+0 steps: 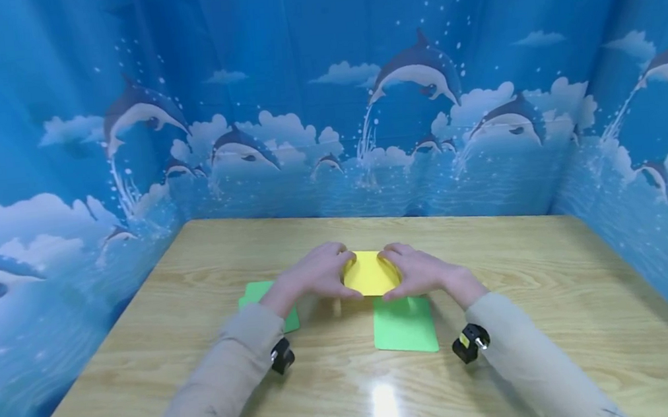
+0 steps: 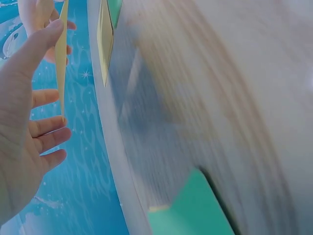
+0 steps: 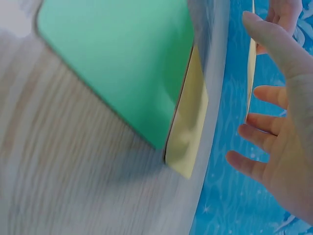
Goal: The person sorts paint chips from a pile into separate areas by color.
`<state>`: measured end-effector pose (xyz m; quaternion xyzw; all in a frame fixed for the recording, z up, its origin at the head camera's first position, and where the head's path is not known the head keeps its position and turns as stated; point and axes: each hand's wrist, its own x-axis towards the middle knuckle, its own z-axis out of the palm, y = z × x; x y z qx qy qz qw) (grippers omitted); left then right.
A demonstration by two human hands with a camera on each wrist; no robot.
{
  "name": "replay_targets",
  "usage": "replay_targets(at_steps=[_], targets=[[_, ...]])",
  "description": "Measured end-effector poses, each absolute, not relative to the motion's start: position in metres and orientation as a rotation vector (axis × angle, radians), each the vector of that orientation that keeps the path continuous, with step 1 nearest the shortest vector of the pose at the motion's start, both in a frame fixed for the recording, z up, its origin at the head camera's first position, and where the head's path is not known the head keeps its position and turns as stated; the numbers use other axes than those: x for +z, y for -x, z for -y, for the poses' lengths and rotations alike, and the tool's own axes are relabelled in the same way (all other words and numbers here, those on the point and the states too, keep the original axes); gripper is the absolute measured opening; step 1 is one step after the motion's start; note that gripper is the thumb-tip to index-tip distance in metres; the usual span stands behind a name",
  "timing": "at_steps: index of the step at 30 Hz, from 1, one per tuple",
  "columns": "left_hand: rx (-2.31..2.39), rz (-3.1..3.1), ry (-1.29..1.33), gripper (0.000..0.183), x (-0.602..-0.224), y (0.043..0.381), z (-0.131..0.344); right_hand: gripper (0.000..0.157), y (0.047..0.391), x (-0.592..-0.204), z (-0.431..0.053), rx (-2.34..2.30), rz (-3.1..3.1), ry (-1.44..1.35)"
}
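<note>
Bright light — white glare on the table [image 1: 331, 381] — wrist views hazy, partly blurred.

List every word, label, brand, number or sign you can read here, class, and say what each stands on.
None: no text is readable in any view.
Held yellow card, green cards: no writing shows.
Curtain: pictures only.
Right wrist device: too small to tell.
Right sleeve: marks too blurred to read.

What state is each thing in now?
Yellow card: held off the table
Left hand: gripping its left side
Right hand: gripping its right side
Left green card: on table, partly hidden
Right green card: on table
Second yellow card: beside that green card, tilt unclear
</note>
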<state>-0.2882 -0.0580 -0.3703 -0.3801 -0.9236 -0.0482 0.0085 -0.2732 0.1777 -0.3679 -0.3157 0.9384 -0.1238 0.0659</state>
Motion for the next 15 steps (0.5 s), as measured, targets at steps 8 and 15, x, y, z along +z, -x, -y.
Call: replay_targets(at_steps=[8,15], targets=[[-0.119,2.876,1.21,0.084,-0.37,0.299,0.033,0.091,0.277,-0.368,-0.199,-0.417,-2.85,0.894],[-0.09,2.92,1.201,0.086,-0.374,0.305,0.013,0.093,0.282,-0.369,-0.214,-0.399,-2.853,0.807]])
